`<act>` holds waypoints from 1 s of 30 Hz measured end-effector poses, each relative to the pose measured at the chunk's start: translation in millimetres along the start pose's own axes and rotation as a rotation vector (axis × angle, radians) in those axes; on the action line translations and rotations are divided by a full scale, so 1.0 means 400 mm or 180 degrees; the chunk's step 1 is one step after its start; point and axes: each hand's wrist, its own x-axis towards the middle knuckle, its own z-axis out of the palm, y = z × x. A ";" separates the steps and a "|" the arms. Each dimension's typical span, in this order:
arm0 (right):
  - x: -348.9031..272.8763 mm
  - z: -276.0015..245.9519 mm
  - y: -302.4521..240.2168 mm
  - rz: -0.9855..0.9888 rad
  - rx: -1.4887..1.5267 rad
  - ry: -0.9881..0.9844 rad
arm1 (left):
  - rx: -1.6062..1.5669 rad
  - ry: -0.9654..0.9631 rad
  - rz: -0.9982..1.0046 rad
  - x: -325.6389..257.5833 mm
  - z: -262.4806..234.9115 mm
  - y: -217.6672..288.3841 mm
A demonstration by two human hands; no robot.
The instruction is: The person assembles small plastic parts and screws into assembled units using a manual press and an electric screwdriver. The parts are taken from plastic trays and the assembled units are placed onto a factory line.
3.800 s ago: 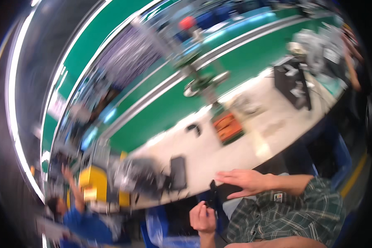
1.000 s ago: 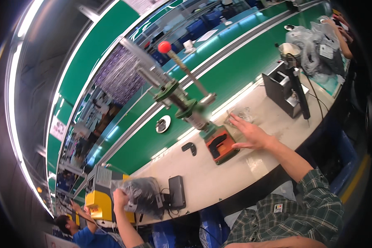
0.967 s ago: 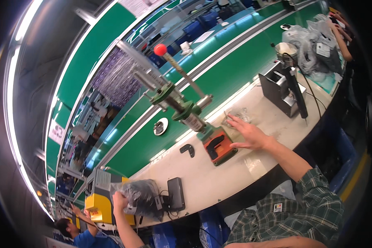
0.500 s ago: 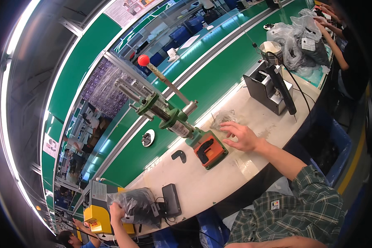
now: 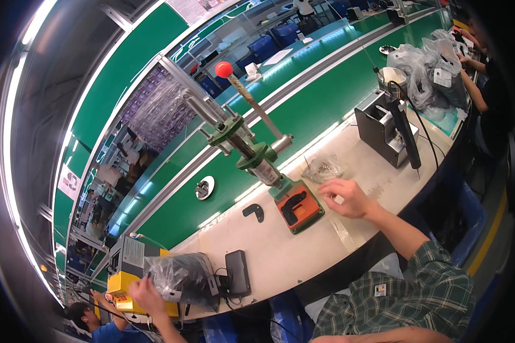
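My left hand, slightly blurred, is raised beside a clear plastic bag of dark parts. A small dark piece shows at its pinched fingertips. My right hand is held just right of the green hand press. Its fingers are curled toward the thumb, and anything between them is too small to make out. On the press base, a black angled part lies in the orange fixture. Another black angled part rests on the table left of the press. A small clear bag lies behind my right hand.
The press lever with its red knob leans up and left. A black powered screwdriver stands in a metal holder at right. A black box with cables and a yellow machine are at left. Co-workers sit at both ends.
My left hand has lifted off the plastic bag and moved left, with a small dark piece at its fingertips. The right hand's fingers have drawn together. The whole view has shifted slightly.
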 end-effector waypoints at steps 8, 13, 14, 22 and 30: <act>-0.003 0.078 -0.230 0.1665 0.2429 -0.1344 | -0.5467 -0.2140 -0.2494 -0.205 0.035 0.768; -0.016 0.106 -0.206 0.1721 0.2497 -0.1194 | -0.6014 -0.2525 -0.2215 -0.181 0.083 0.857; -0.022 0.111 -0.191 0.1641 0.2486 -0.1048 | -0.6052 -0.2551 -0.2167 -0.177 0.094 0.860; 0.008 0.099 -0.056 0.2236 0.2583 -0.0599 | -0.4316 -0.1094 -0.1380 -0.122 0.299 0.836; 0.078 0.140 0.055 -0.0836 -0.1130 -0.0251 | -0.3818 -0.0701 0.0390 -0.113 0.359 0.890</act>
